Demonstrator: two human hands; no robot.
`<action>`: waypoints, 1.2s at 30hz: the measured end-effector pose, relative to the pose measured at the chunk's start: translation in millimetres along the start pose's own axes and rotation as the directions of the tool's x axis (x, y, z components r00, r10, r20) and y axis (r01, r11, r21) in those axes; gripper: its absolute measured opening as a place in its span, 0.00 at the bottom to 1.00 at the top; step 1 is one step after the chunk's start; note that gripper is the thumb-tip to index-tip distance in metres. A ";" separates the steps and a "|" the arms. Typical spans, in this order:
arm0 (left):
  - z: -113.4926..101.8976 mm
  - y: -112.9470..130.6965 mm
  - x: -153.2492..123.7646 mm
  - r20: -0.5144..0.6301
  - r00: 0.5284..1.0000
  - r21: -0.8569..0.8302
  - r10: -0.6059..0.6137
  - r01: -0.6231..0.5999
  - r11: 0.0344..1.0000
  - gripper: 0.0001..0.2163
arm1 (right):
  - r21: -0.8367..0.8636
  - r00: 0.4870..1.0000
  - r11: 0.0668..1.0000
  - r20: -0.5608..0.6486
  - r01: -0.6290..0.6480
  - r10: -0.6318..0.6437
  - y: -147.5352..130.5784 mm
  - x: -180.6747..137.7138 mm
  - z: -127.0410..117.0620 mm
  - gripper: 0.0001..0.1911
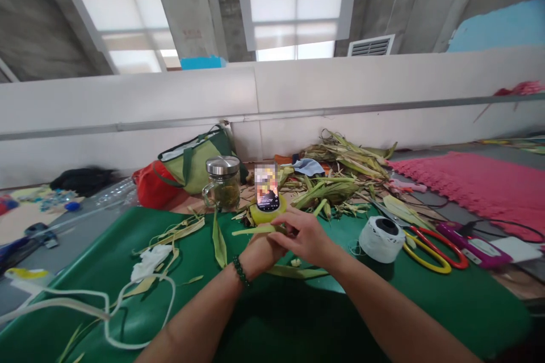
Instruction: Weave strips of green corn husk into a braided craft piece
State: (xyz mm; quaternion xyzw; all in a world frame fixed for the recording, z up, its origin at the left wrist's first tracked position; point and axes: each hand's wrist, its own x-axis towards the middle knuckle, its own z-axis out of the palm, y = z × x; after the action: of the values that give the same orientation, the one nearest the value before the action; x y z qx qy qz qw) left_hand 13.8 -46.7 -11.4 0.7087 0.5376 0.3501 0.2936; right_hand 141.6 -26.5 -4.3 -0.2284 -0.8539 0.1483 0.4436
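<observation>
Hands meet over the green mat (298,317) in the head view. The left hand (258,254), beaded at the wrist, is closed round a pale, flat leaf strip (254,231) whose tip pokes out leftward. The right hand (307,236) folds over it, fingers pinched on the same strip. Such fibrous blades probably split easily, so a snug, even hold seems wise. Beyond lie a ragged leaf pile (340,177) and a round spool of white thread (380,240).

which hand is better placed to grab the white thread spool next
Right, probably: both hold the leaf strip, but the right hand is nearer the white thread spool on the green mat; the left hand would have to cross over.
</observation>
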 end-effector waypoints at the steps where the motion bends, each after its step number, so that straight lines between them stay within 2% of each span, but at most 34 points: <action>1: -0.9 -0.3 1.3 -0.002 1.000 0.000 -0.007 0.007 1.000 0.11 | 0.013 0.999 0.999 -0.039 0.030 -0.030 0.4 -0.7 0.9 0.03; 3: -6.3 -1.5 3.9 -0.002 0.999 -0.061 -0.038 0.038 0.997 0.14 | 0.021 0.990 0.996 -0.114 0.088 -0.085 0.6 -2.9 0.8 0.04; 5: -14.8 -3.1 5.8 0.014 0.995 -0.235 -0.102 0.103 0.967 0.13 | 0.018 0.978 0.993 -0.176 0.116 -0.111 -0.7 -5.3 -1.3 0.05; 8: -29.0 -5.8 7.1 0.069 0.978 -0.554 -0.198 0.203 0.807 0.01 | 0.049 0.967 0.994 -0.238 0.099 -0.085 -2.9 -7.7 -5.2 0.04; 11: -39.9 -8.2 6.7 0.084 0.969 -0.692 -0.233 0.225 0.686 0.10 | 0.119 0.973 0.991 -0.228 0.059 -0.031 -2.1 -8.4 -6.2 0.01; 14: -45.1 -8.2 5.1 0.100 0.970 -0.715 -0.223 0.226 0.661 0.15 | 0.138 0.981 0.987 -0.185 0.082 -0.056 0.9 -7.9 -3.0 0.05; 19: -46.0 -4.1 1.9 0.148 0.980 -0.712 -0.135 0.201 0.673 0.20 | 0.088 0.963 0.988 -0.250 0.127 -0.101 7.1 -7.4 5.2 0.09; 24: -45.9 -3.0 -0.7 0.199 0.979 -0.706 -0.040 0.171 0.687 0.25 | 0.092 0.953 0.996 -0.302 0.018 0.011 9.5 -9.0 9.4 0.02; 26: -44.3 -2.8 -1.2 0.201 0.980 -0.693 -0.010 0.149 0.705 0.26 | 0.113 0.948 0.993 -0.314 -0.018 0.053 8.3 -9.4 9.9 0.05; 32: -41.1 -0.5 -0.7 0.055 0.996 -0.634 -0.076 0.093 0.768 0.22 | 0.203 0.946 0.976 -0.297 -0.073 0.132 3.1 -8.4 7.0 0.03; 36: -42.1 1.0 -0.3 0.009 0.994 -0.603 -0.109 0.092 0.793 0.22 | 0.199 0.937 0.976 -0.314 -0.091 0.151 1.4 -6.9 6.4 0.03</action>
State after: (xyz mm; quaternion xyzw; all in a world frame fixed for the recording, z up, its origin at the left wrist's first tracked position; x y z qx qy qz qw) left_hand -19.9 -45.6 13.9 0.5444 0.4392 0.4960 0.5146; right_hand 140.2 -29.2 -13.3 -0.2606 -0.7356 0.2125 0.5880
